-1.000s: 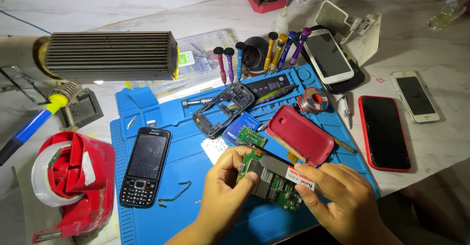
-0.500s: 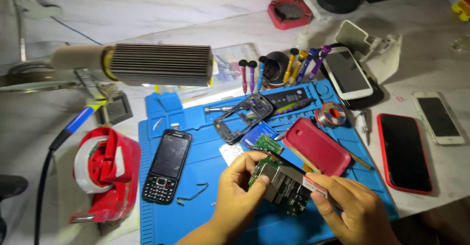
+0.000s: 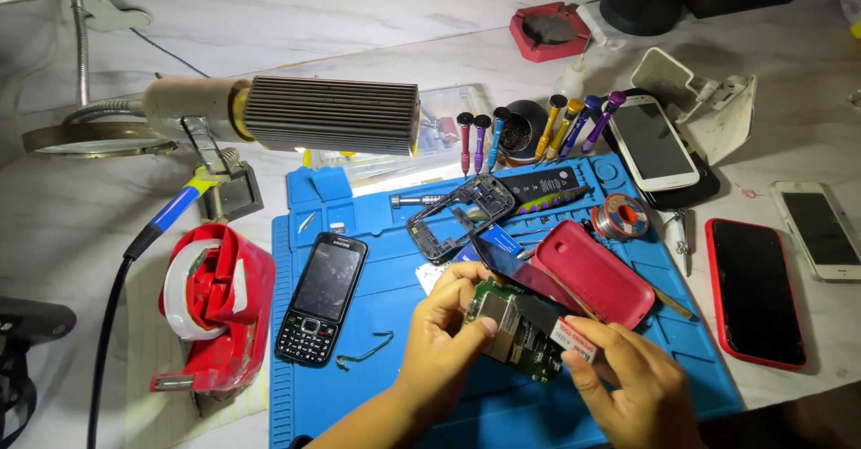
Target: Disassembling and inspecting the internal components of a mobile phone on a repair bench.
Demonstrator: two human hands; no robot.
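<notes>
My left hand (image 3: pixel 446 334) pinches the left edge of a green phone circuit board (image 3: pixel 518 337) with metal shields, held just above the blue work mat (image 3: pixel 359 386). My right hand (image 3: pixel 632 393) grips the board's right side together with a small white and red labelled piece (image 3: pixel 576 342). A dark flat strip (image 3: pixel 516 271) slants over the board's top. Just beyond my hands lies a red phone back cover (image 3: pixel 608 274). A black keypad phone (image 3: pixel 321 298) lies on the mat to the left.
A black phone frame (image 3: pixel 460 216), a solder spool (image 3: pixel 621 217) and upright screwdrivers (image 3: pixel 538 130) sit at the mat's far side. A ribbed lamp head (image 3: pixel 332 113) hangs over it. A red tape dispenser (image 3: pixel 215 305) stands left. A red-cased phone (image 3: pixel 753 289) and white phones (image 3: pixel 652 141) lie right.
The view has swung left, so the desk things sit further right in the frame. Both hands stay on the circuit board, which is turned slightly.
</notes>
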